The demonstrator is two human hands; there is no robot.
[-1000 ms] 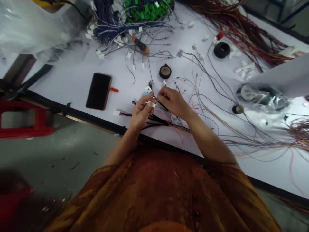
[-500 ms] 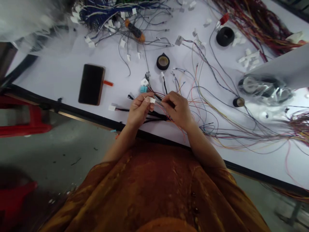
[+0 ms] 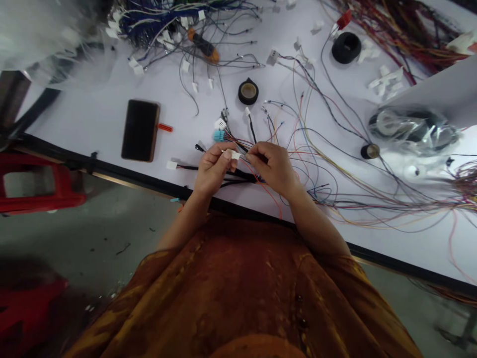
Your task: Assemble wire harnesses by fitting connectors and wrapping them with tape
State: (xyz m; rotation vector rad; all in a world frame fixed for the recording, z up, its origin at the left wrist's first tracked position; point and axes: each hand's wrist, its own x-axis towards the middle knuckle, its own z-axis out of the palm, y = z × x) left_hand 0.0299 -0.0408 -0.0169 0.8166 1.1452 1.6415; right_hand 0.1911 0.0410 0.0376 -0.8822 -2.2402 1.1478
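Between thumb and fingers, my left hand (image 3: 213, 168) pinches a white connector housing (image 3: 234, 155). Just to its right, my right hand (image 3: 271, 165) is closed in a pinch on a thin wire whose tip is close to the housing; I cannot tell if it is inside. Under both hands runs a black-wrapped wire harness (image 3: 244, 175). Its branches end in a light-blue connector (image 3: 219, 135), a white connector (image 3: 220, 123) and another white connector (image 3: 172, 165) left of my left hand. Loose coloured wires (image 3: 309, 149) spread out to the right.
A black tape roll (image 3: 248, 92) lies beyond my hands, with a larger roll (image 3: 346, 47) further right. A phone (image 3: 140, 130) and a small orange piece (image 3: 165, 128) lie left. An orange-and-black screwdriver handle (image 3: 203, 45) rests among blue wires. A red stool (image 3: 67, 181) stands below.
My right hand has come slightly closer to the white connector housing. My left hand keeps its pinch, and the whole view has shifted a little.
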